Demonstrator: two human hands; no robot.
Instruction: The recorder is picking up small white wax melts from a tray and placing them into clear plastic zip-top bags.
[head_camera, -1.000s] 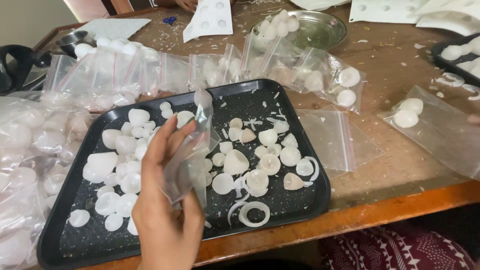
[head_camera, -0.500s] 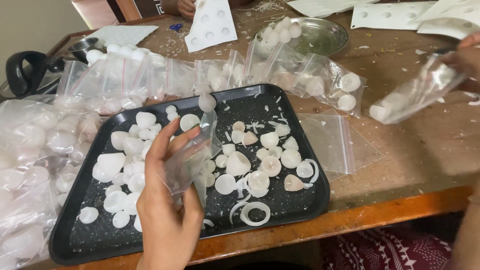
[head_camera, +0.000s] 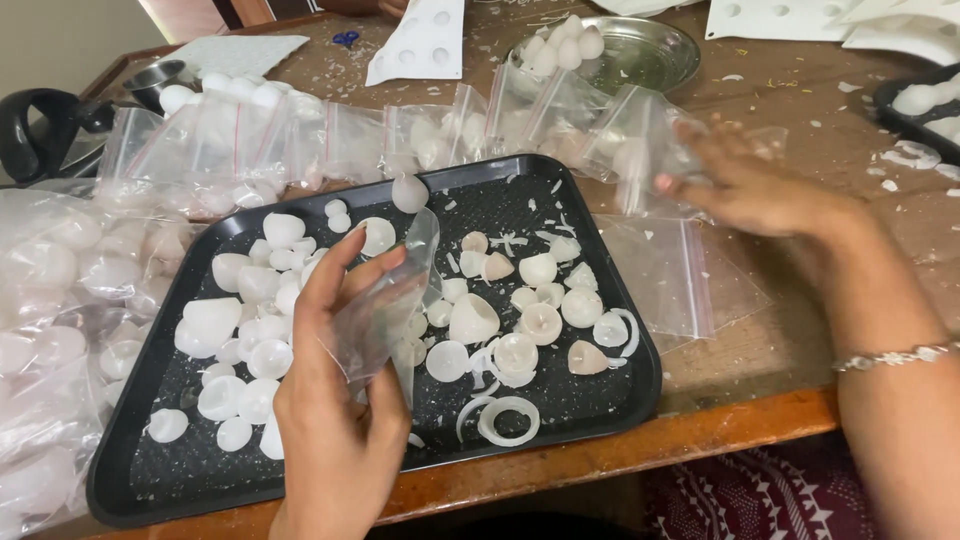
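Observation:
My left hand (head_camera: 335, 420) holds up an empty clear zip bag (head_camera: 385, 300) over the black tray (head_camera: 600, 400), pinched between thumb and fingers. The tray carries several white shell-like halves and rings (head_camera: 500, 340), piled thickest on its left side. My right hand (head_camera: 750, 190), blurred by motion, reaches over the tray's far right corner. Its fingers are on a filled clear bag (head_camera: 640, 165) in the row of bags there. A bracelet (head_camera: 900, 357) sits on that wrist.
A row of filled zip bags (head_camera: 300, 140) lines the tray's far edge, and more bags (head_camera: 50, 330) are heaped at the left. Empty bags (head_camera: 690, 280) lie right of the tray. A steel plate (head_camera: 640, 50), white moulds (head_camera: 425, 40) and a second dark tray (head_camera: 915, 100) lie beyond.
My right hand came in from the right edge with a filled bag and moved left to the row of bags. The left hand and its empty bag stayed over the tray.

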